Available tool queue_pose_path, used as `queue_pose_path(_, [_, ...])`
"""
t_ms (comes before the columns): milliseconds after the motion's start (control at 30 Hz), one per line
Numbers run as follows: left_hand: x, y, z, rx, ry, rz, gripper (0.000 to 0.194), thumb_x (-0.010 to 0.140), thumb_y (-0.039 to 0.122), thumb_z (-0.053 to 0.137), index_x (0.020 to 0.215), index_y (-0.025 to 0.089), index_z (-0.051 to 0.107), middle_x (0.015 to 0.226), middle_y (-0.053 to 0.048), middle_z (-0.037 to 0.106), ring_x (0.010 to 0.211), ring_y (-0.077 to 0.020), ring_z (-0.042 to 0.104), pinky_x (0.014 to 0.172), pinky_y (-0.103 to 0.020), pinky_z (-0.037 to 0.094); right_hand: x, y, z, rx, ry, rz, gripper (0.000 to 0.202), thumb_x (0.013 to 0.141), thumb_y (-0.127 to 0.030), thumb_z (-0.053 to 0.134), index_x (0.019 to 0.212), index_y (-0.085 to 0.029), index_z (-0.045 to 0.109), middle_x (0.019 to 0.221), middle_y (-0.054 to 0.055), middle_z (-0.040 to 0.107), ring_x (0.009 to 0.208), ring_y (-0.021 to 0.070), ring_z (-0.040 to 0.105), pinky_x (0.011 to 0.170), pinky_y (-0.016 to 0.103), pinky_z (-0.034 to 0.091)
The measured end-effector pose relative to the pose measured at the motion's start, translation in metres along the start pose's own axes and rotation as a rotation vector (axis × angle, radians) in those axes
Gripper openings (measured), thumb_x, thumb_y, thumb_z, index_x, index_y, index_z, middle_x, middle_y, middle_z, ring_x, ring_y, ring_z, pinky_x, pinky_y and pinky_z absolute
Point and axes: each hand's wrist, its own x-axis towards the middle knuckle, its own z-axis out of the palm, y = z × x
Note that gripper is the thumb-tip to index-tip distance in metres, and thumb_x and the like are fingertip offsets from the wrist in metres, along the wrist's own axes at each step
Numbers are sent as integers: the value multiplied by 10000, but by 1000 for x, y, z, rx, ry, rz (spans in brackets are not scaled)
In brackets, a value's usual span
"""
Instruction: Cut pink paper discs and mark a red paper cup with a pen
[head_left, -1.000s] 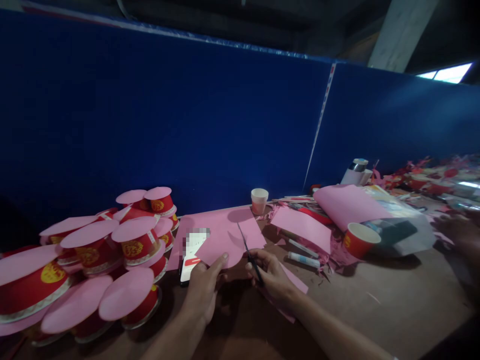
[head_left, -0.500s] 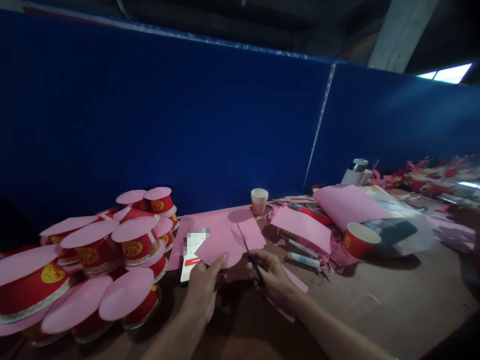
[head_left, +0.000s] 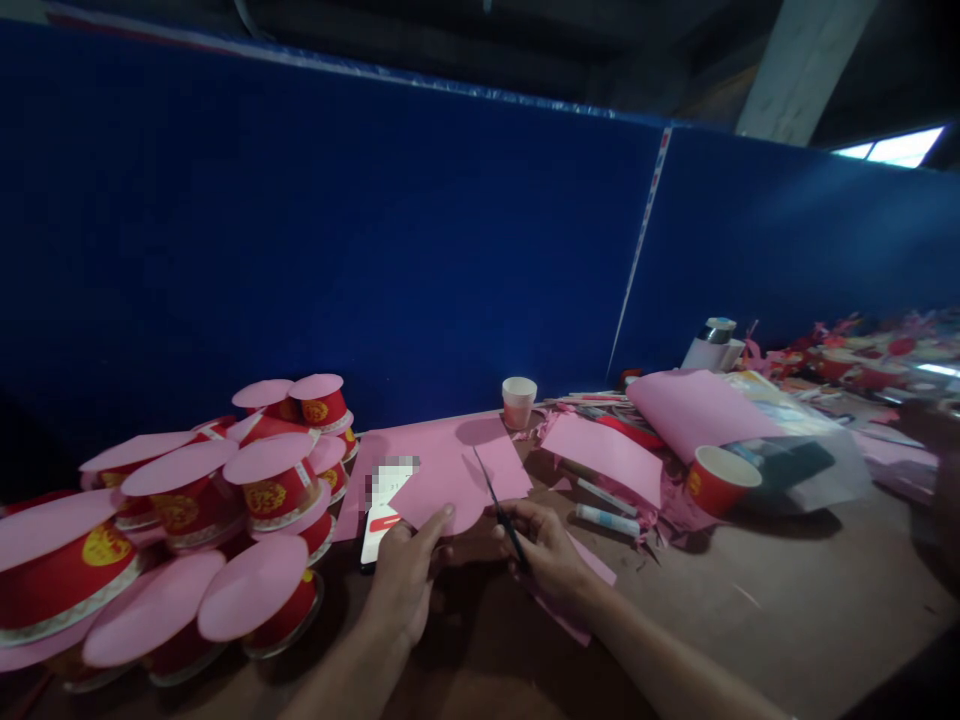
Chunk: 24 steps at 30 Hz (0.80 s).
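Between thumb and fingers, my left hand [head_left: 414, 560] pinches a piece of pink paper [head_left: 442, 492] with a rounded lower edge. My right hand [head_left: 541, 548] is closed round a pair of scissors [head_left: 511, 535], whose narrow blades point up and away at the paper's right edge. Under the held piece lies a larger pink sheet [head_left: 367, 465] on the brown table. A phone with a lit screen [head_left: 381, 530] rests beside my left hand, partly covered by the paper. Below my right wrist is a pink paper offcut [head_left: 594, 562].
Stacked red cups with pink paper discs [head_left: 266, 460] crowd the left side. A pale cup [head_left: 519, 402] stands behind the sheet. To the right are a glue tube [head_left: 607, 521], a red paper cup [head_left: 721, 482], pink scraps and a plastic bag [head_left: 817, 470]. A blue partition [head_left: 337, 230] closes off the back.
My hands, the scissors and the pink paper look nearly unmoved. At the far right edge, a dark blurred shape now covers part of the table.
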Motion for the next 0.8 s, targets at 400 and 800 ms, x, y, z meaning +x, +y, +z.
queue_pose_path(400, [3,-1,-1,-14,25,5,298,575,278,762,789,141,606,657,8,618,562,-87,567,487,-172,458,-2,-2,0,-46,4,-17,390,722,-407,663,1009,-146,620,581,-41,525,398,39,382,370,159,297])
queue_pose_path(800, [6,-3,-3,-25,12,52,249,629,241,727,823,141,607,743,-22,655,611,-103,597,507,-181,478,-2,0,-1,-69,-1,-17,355,742,-384,641,1024,-169,625,582,-47,527,388,38,368,362,161,273])
